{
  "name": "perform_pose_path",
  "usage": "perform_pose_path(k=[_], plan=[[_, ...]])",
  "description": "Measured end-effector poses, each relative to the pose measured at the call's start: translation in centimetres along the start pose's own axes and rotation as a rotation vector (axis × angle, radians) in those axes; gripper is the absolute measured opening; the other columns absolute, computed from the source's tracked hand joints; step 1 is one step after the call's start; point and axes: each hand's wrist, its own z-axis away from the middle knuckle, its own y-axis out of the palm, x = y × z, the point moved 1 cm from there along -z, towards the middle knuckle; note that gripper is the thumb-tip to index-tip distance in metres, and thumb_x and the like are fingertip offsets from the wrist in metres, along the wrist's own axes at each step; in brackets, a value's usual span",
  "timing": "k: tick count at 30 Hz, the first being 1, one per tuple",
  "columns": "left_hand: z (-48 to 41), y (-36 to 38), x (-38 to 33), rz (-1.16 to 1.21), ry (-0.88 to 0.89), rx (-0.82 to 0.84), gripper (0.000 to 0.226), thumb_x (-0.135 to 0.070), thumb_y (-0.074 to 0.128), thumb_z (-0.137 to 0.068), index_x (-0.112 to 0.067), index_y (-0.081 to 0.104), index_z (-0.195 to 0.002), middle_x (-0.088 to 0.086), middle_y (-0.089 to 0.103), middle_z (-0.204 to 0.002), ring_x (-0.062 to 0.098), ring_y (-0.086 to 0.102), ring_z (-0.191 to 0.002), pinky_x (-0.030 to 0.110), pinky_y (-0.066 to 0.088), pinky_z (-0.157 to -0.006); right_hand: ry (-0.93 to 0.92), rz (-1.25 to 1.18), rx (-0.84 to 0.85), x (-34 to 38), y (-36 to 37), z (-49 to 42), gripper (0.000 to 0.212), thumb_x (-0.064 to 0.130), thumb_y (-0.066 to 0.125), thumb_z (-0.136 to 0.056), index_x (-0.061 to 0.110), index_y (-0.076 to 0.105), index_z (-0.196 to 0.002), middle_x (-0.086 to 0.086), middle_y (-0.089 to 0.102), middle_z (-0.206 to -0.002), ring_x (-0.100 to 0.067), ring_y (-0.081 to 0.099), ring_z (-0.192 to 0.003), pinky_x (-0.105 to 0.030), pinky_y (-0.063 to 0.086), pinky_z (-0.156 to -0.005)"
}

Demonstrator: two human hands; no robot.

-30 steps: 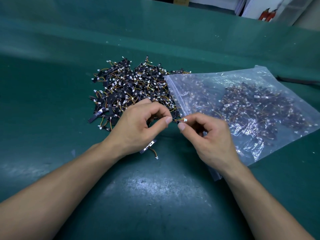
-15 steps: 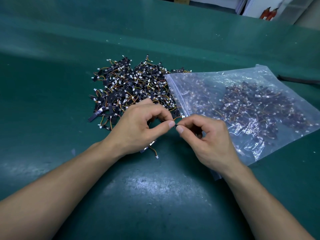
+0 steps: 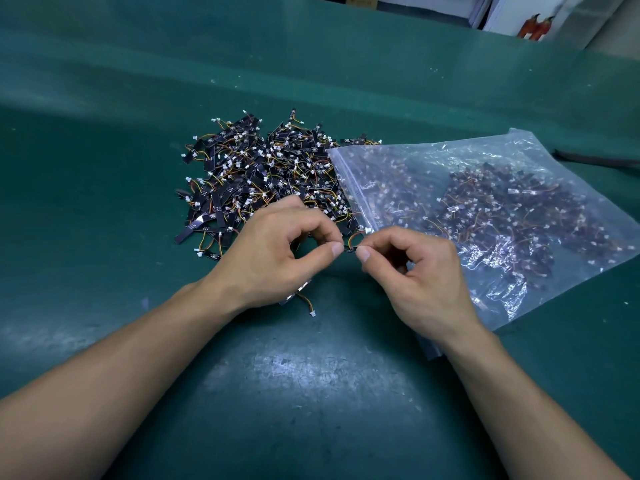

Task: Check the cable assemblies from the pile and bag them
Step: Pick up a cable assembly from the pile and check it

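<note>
- Head view: my left hand [image 3: 277,251] and my right hand [image 3: 422,271] meet over the middle of the green tabletop [image 3: 311,393], with the thumbs almost tip to tip.
- Between them I hold one cable assembly [image 3: 349,249]. My left thumb and forefinger pinch one end of its short black strip, and my right thumb and forefinger pinch the other end.
- Its orange wires loop up and away from me to a small white plug, which sits just above my right forefinger.
- The remaining fingers of both hands are curled in toward the palms and hold nothing that I can see.
- The pile [image 3: 263,174] lies just beyond my left hand, toward the far edge. It is a tangle of black strips, orange and yellow wires and white plugs.
- The clear bag [image 3: 519,161] lies flat toward the right edge, and its zip mouth touches the right side of the pile. Its near corner is hidden under my right wrist. Many assemblies show through the plastic.
- One loose assembly [image 3: 304,299] lies on the tabletop, partly under the heel of my left hand. Its wire and white plug stick out toward me.
- A dark strip [image 3: 595,159] lies near the right edge beyond the bag; I cannot tell what it is.
</note>
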Motion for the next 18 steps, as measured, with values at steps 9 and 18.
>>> perform_pose_path(k=[9,18], plan=[[0.09,-0.16,-0.13,0.003,0.023,-0.002,0.008,-0.023,0.068,-0.088,-0.018,0.073,-0.086,-0.014,0.067,-0.082,0.013,0.060,-0.084,0.036,0.050,-0.077,-0.036,0.015,0.003,-0.05,-0.03,-0.04,0.006,0.019,0.070,-0.088,0.019,0.074,-0.083,0.008,0.067,-0.069,-0.016,0.056,-0.057,-0.032,0.047,-0.057],[0.01,-0.13,-0.20,-0.028,0.044,-0.038,0.004,-0.017,0.072,-0.087,-0.015,0.074,-0.083,-0.009,0.068,-0.078,0.013,0.058,-0.080,0.032,0.049,-0.071,-0.023,-0.018,-0.020,-0.05,-0.09,0.02,0.005,0.021,0.072,-0.087,0.021,0.076,-0.089,0.009,0.068,-0.070,-0.012,0.054,-0.056,-0.025,0.044,-0.055]])
